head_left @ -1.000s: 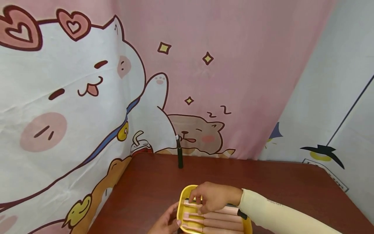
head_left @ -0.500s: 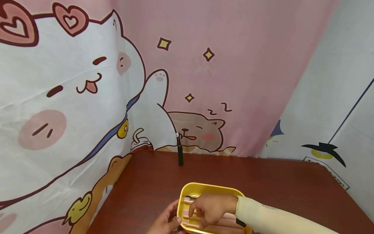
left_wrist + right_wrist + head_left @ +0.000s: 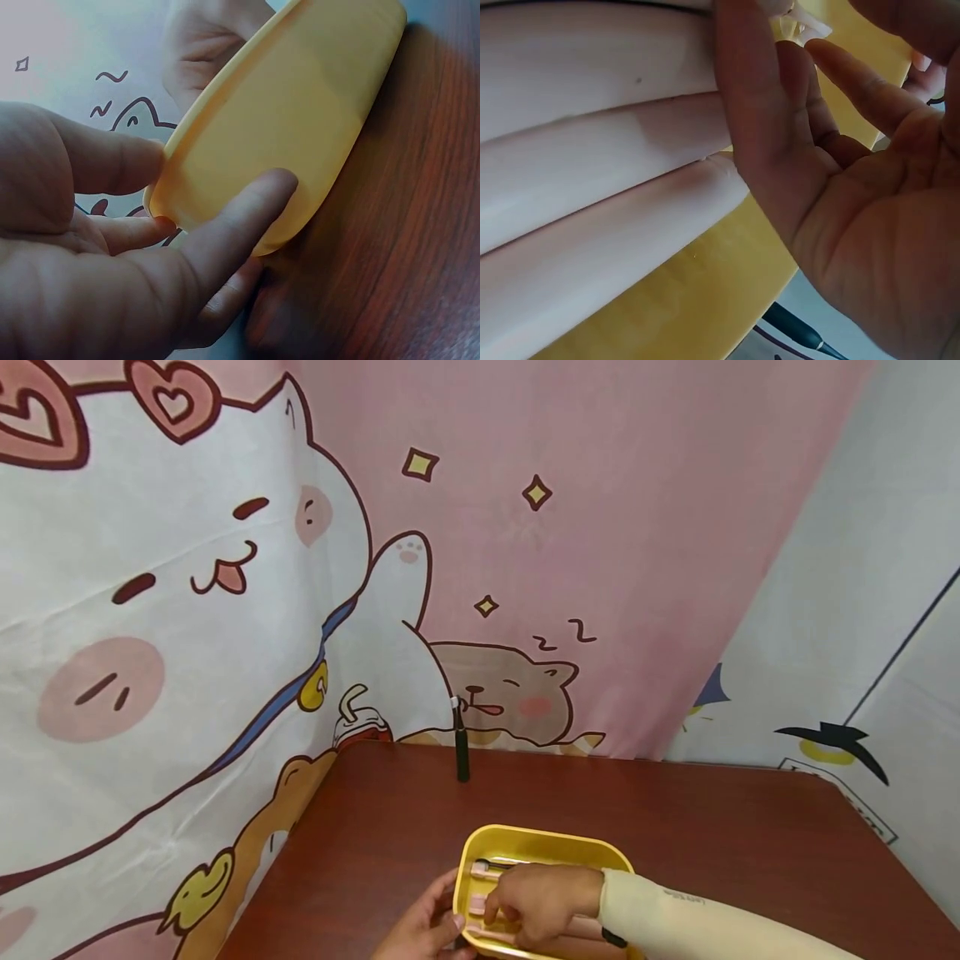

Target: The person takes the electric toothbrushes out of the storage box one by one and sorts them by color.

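Observation:
A yellow box (image 3: 547,842) lies near the table's front, holding several pink electric toothbrushes (image 3: 577,127) side by side. My left hand (image 3: 426,922) grips the box's left end; in the left wrist view its thumb lies along the yellow box underside (image 3: 292,97) with fingers at the rim. Inside the box, my right hand (image 3: 543,900) reaches over the toothbrushes with bent fingers, near their necks. One finger (image 3: 757,112) overlaps the handles in the right wrist view; whether the fingertips pinch a toothbrush is hidden. A dark strip (image 3: 495,865) shows along the box's far side.
A dark green toothbrush (image 3: 462,756) with a white head lies at the back of the brown table (image 3: 360,835). Behind stands a pink and white curtain (image 3: 637,527) printed with cartoon animals, which runs along the left side too.
My right hand has moved from the far side of the box across the toothbrushes towards the near side. The left hand keeps its grip. The head view has tilted down slightly.

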The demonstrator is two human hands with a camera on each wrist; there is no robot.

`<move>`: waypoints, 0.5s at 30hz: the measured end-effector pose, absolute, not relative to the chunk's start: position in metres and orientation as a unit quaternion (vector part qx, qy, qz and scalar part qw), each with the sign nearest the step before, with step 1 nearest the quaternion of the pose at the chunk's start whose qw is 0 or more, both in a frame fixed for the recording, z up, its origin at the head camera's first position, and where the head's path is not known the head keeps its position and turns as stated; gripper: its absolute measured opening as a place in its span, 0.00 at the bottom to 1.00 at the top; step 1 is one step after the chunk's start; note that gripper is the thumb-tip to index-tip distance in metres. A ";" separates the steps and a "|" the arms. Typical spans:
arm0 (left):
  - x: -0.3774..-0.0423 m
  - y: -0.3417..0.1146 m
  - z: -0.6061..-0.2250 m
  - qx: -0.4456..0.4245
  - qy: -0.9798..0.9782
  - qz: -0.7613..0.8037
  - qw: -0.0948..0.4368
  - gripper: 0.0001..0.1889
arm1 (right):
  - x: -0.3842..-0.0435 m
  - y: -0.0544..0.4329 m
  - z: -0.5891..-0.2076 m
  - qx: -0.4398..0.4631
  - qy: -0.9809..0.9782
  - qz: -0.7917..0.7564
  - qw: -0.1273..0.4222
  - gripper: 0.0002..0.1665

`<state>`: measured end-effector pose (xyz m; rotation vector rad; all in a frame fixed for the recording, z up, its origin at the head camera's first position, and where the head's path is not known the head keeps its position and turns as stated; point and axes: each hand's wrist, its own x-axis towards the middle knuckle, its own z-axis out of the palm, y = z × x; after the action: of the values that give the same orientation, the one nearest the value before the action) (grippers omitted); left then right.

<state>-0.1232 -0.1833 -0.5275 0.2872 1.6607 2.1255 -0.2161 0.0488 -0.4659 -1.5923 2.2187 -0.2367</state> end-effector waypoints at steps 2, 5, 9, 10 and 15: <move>-0.123 -0.183 -0.527 0.102 0.601 0.764 0.213 0.38 | -0.217 0.048 -0.466 -0.567 0.792 -0.087 0.209 0.24; -0.123 -0.183 -0.526 0.089 0.604 0.763 0.212 0.38 | -0.219 0.047 -0.468 -0.570 0.788 -0.083 0.215 0.24; -0.122 -0.182 -0.525 0.070 0.606 0.763 0.214 0.37 | -0.221 0.046 -0.471 -0.578 0.784 -0.069 0.217 0.22; -0.122 -0.182 -0.525 0.066 0.605 0.763 0.215 0.37 | -0.222 0.045 -0.472 -0.579 0.782 -0.065 0.220 0.21; -0.123 -0.182 -0.526 0.062 0.604 0.764 0.218 0.37 | -0.222 0.044 -0.472 -0.583 0.780 -0.048 0.224 0.19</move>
<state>-0.1229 -0.1820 -0.5258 0.1711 1.6727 2.1143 -0.2224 0.0443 -0.4721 -1.6081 2.1532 -0.1324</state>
